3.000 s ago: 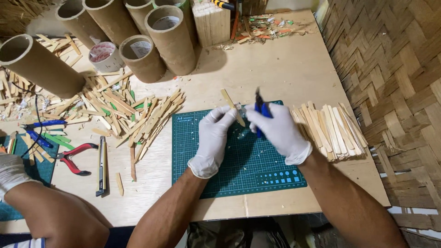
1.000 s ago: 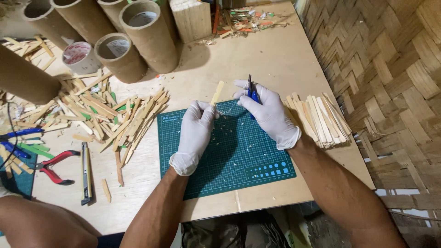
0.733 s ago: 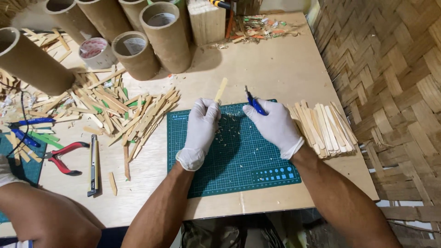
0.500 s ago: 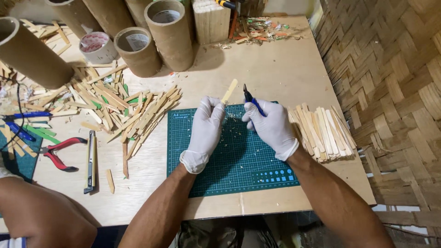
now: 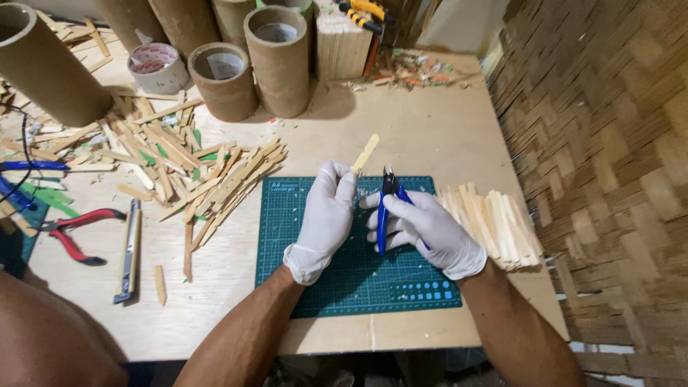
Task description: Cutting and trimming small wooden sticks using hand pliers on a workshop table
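Left hand point(image 5: 326, 215) pinches a pale wooden stick point(image 5: 365, 153) above the green cutting mat point(image 5: 358, 279), long axis slanting up-right, its free end just left of the blue-handled cutters point(image 5: 387, 201) clenched in the right hand point(image 5: 426, 233).

White gloves point(image 5: 326, 215) cover both hands. The mat point(image 5: 358, 272) is dark green with a pale grid. Cutters point(image 5: 387, 208) have blue handles; the pliers point(image 5: 72, 233) red. Stick point(image 5: 365, 153), tubes point(image 5: 276, 61) and counter point(image 5: 444, 136) are tan.
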